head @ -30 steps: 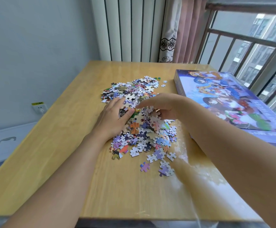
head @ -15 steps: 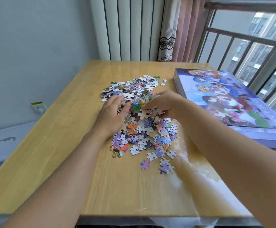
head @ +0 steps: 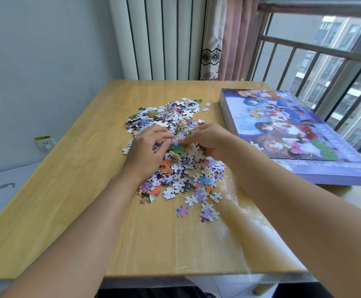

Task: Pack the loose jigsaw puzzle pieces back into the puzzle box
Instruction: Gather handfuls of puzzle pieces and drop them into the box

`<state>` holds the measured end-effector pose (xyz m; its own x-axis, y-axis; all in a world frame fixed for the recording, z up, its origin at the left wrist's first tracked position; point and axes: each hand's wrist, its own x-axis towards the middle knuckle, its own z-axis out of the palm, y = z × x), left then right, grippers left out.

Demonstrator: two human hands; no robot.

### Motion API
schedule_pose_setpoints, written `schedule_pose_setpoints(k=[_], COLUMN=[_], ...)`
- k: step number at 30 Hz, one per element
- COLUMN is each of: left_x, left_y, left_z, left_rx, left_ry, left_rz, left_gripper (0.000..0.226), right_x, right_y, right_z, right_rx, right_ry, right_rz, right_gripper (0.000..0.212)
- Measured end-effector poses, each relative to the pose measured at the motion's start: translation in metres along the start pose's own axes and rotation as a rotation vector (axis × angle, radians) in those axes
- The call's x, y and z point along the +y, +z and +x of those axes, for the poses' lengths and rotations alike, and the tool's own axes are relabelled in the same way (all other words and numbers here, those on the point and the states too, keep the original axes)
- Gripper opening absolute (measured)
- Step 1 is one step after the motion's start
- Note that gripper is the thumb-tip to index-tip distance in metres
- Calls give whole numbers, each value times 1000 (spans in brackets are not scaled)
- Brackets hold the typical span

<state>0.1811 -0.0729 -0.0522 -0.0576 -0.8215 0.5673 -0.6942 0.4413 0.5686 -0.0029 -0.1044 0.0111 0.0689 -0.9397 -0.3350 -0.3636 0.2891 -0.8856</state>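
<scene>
**A loose scoop, a shut box, and an edge close by**

Nearest me, on my side of the puzzle heap, a few stray purple pieces (head: 205, 211) lie flat and apart on the wooden counter (head: 72, 190), closer to its front edge than anything else. If I drag my forearms back carelessly, I think those are the ones that get swept off onto the floor.

At the middle of the puzzle heap (head: 175, 151) my left hand (head: 145, 151) and right hand (head: 211, 143) face each other, fingers curled inward and dug into the pieces, bunching a clump between them. I cannot tell how much either hand really has hold of; it looks more like a squeeze from both sides than a firm grip. My worry is that flat, slippery cardboard pieces will spill out underneath the moment I lift, scattering wider than they lie now.

Right of the heap sits the puzzle box (head: 282, 130), lid on as far as I can see, picture side up, with one corner hanging past the counter's edge. Both hands full and no open box is a poor pairing: I would have nowhere to drop the load, and bumping the overhanging box could tip it.

Beyond the heap, a couple of single pieces (head: 206, 106) lie near the box's far corner, easy to overlook.
</scene>
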Motion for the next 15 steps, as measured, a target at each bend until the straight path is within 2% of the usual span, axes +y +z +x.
schedule_pose_setpoints(k=[2, 3, 6, 8, 9, 11, 12, 15], left_x=[-2, -4, -3, -1, 0, 3, 4, 9], left_y=[-2, -2, -2, -3, -4, -5, -6, -9], left_z=[-1, -1, -1, -1, -2, -3, -3, -6], left_rx=[36, 46, 45, 48, 57, 85, 103, 143], left_ry=[-49, -61, -63, -40, -28, -25, -27, -20], left_rz=[-11, -9, -11, -7, 0, 18, 27, 28], left_gripper=[18, 18, 17, 16, 15, 15, 15, 14], right_x=[1, 0, 0, 1, 1, 4, 4, 10], right_y=[-5, -8, -22, -31, -34, -38, -38, -36], right_z=[-1, -2, -6, -9, -11, -17, -21, -35], right_rx=[40, 71, 158, 183, 166, 74, 29, -49], right_ry=[-41, -72, -137, -123, -86, 27, 59, 104], right_rz=[1, -19, -55, 55, 156, 375, 463, 586], right_gripper=[43, 40, 53, 32, 25, 34, 31, 20])
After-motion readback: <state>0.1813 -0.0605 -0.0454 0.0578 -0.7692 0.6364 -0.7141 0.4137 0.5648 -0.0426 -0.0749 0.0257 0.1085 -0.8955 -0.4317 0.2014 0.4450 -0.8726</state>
